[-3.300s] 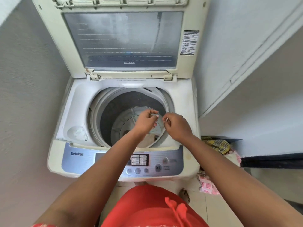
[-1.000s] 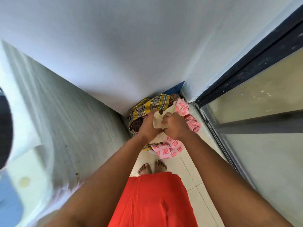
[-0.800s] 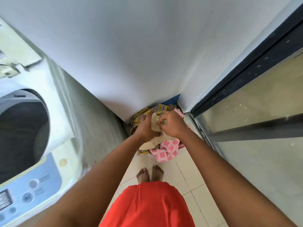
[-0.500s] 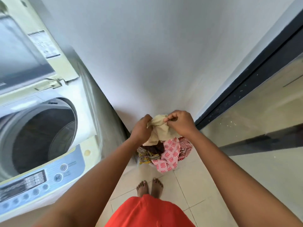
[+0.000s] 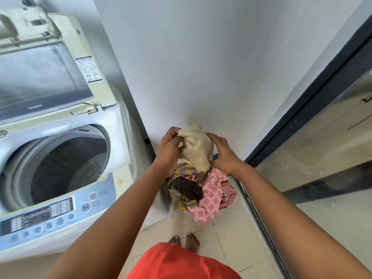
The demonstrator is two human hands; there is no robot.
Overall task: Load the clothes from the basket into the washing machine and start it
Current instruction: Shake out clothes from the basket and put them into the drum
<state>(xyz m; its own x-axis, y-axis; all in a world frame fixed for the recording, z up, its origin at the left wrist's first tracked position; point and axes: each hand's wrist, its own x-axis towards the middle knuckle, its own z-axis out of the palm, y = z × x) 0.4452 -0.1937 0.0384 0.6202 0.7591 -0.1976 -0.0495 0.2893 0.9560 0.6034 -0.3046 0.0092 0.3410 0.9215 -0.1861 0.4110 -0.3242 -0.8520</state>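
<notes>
Both hands up over the clothes pile, clamped on one cream cloth (image 5: 196,150): left hand (image 5: 168,150) pinches its top left edge, right hand (image 5: 222,153) wraps the right side. Cloth is bunched between them, its lower end hanging down to just touch the pile

Pile (image 5: 198,192) sits on the floor (image 5: 237,236) in the corner, between the washer side and the dark door frame (image 5: 302,109). On top: yellow plaid (image 5: 182,172), dark maroon check (image 5: 186,188), pink square-print (image 5: 209,200). Basket itself mostly buried, only a sliver of blue rim (image 5: 215,157) behind the cloth

Washer (image 5: 120,125) to the left, lid (image 5: 44,65) up, drum (image 5: 66,164) open; can't tell from here if anything's inside. Control panel (image 5: 50,214) faces the person, start/pause button (image 5: 86,207) near its right end

Bare feet (image 5: 184,241) on the tiles just short of the pile, orange garment (image 5: 181,262) at bottom of view
</notes>
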